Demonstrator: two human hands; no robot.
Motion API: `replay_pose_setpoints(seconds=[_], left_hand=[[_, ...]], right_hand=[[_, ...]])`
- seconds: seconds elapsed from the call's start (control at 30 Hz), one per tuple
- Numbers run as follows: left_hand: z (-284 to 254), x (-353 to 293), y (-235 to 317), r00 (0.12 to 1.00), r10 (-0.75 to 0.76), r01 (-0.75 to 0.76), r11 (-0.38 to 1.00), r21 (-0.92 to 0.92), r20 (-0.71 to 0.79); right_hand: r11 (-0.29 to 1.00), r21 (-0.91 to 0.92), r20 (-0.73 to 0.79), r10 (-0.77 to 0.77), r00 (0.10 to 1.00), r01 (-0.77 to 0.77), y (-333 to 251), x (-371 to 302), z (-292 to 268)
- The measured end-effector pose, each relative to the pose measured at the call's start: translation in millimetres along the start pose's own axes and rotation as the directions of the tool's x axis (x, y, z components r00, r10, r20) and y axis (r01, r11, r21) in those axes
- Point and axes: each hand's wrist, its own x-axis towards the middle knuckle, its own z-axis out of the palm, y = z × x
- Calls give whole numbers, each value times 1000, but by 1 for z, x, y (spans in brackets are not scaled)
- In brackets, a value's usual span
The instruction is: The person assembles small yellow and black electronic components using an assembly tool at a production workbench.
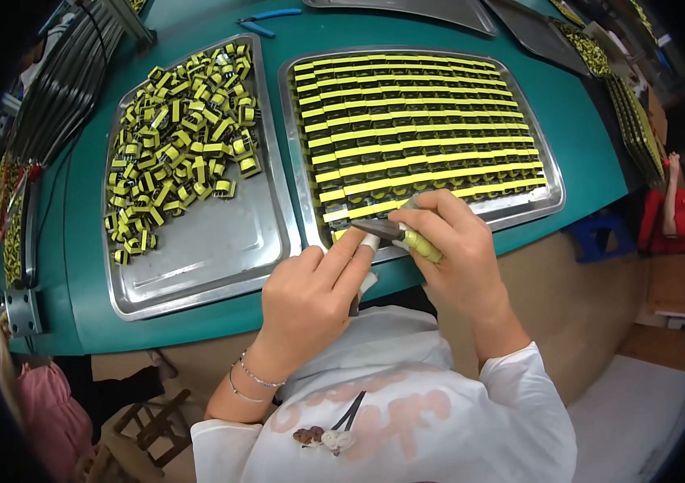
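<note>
My right hand [459, 249] is closed round pliers [380, 229] with dark tapered jaws that point left. A yellow-green piece [423, 246], perhaps their handle, shows under its fingers. My left hand [310, 290] is closed right beside the jaw tips, its fingers bent; what they pinch is hidden. White wrapping covers one of its fingertips. Both hands are at the near left corner of a metal tray [556, 189] filled with rows of small yellow-and-black transformers [423, 129].
Left of it, a second metal tray [197, 282] holds a loose heap of similar transformers [181, 137]. Blue-handled pliers [266, 18] lie behind on the green table [84, 298]. Black cables [64, 88] hang at the far left. Other people [44, 402] are at both sides; a blue stool [600, 235] stands right.
</note>
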Motion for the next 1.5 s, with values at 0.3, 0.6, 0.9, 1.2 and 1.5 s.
replay_pose_setpoints(seconds=[0.3, 0.6, 0.9, 1.2, 1.5], left_hand=[[0, 0, 2, 1000, -5, 5, 1000, -6, -6], [1, -2, 2, 1000, 9, -9, 1000, 0, -12], [-4, 5, 3, 999, 39, -40, 999, 30, 32], [-3, 9, 3, 997, 70, -73, 995, 74, 40], [-14, 0, -14, 999, 12, -18, 984, -179, -36]], right_hand=[[995, -88, 59, -46, 997, 51, 1, 4, -2], [992, -73, 74, -99, 992, 104, 9, 5, -4], [993, -67, 108, -92, 990, 100, 8, 6, -5], [990, -85, 88, -104, 991, 112, 8, 5, -4], [997, 1, 71, -76, 995, 76, 8, 2, -9]])
